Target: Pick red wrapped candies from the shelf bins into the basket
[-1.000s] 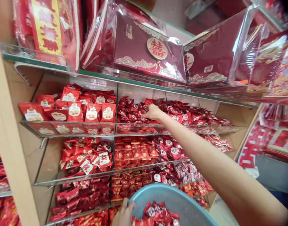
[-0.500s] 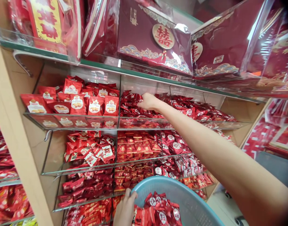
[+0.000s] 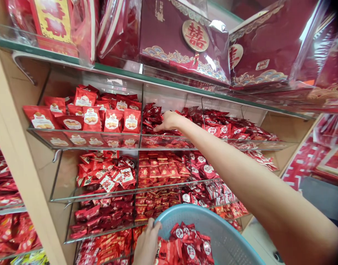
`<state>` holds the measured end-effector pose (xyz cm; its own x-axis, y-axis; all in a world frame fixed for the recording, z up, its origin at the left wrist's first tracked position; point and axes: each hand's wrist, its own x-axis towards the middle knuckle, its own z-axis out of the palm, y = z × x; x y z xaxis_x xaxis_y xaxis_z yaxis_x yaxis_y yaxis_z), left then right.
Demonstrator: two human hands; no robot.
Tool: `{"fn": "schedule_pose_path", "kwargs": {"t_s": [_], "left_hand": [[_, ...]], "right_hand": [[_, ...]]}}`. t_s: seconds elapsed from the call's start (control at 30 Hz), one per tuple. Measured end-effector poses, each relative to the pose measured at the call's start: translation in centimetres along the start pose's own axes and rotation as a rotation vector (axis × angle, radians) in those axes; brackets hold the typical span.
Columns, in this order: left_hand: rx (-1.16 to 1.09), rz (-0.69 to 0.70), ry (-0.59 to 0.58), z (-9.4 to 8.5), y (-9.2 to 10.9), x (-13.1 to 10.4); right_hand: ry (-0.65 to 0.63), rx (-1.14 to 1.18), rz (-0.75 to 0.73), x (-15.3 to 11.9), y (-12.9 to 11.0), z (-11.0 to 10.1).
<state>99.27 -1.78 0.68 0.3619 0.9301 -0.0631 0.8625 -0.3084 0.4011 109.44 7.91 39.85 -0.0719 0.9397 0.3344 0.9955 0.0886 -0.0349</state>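
Note:
My left hand point(image 3: 147, 241) is closed over the near left rim of a blue plastic basket point(image 3: 235, 235). Inside the basket lie dark red packets with round white labels point(image 3: 190, 250) and brighter red packets point(image 3: 166, 250). My right hand point(image 3: 170, 122) reaches into a compartment of small dark red packets point(image 3: 152, 112) on the upper shelf. One digit stretches down and left onto the packets, and the hand looks open. The other fingers are mostly hidden behind the hand, and I see nothing held.
Left of that compartment stand red packets with cookie pictures point(image 3: 91, 117). Clear dividers and a front lip point(image 3: 169, 141) edge the shelf. Lower shelves hold more red packets point(image 3: 163, 170). Above is a glass shelf point(image 3: 116, 73) with maroon gift boxes point(image 3: 169, 40).
My right hand has shifted slightly left and down over the packets, and a digit now extends from it. My left hand stays on the basket rim. The view has moved slightly.

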Motion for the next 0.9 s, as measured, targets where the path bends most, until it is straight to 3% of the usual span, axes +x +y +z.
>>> {"fn": "schedule_pose_path", "kwargs": {"t_s": [0.27,0.5,0.7,0.9], "left_hand": [[0.024,-0.02,-0.027,-0.4,0.2,-0.1],[0.048,-0.024,-0.053,-0.3,0.1,0.3],[0.063,-0.034,-0.063,0.0,0.0,0.4],[0.064,-0.029,-0.071,0.0,0.1,0.4]], "right_hand": [[0.04,0.159,0.01,0.3,0.4,0.5],[0.034,0.65,-0.156,-0.7,2.4,1.5],[0.028,0.92,-0.295,-1.4,3.6,1.9],[0.076,1.197,-0.317,-1.0,3.9,2.3]]}}
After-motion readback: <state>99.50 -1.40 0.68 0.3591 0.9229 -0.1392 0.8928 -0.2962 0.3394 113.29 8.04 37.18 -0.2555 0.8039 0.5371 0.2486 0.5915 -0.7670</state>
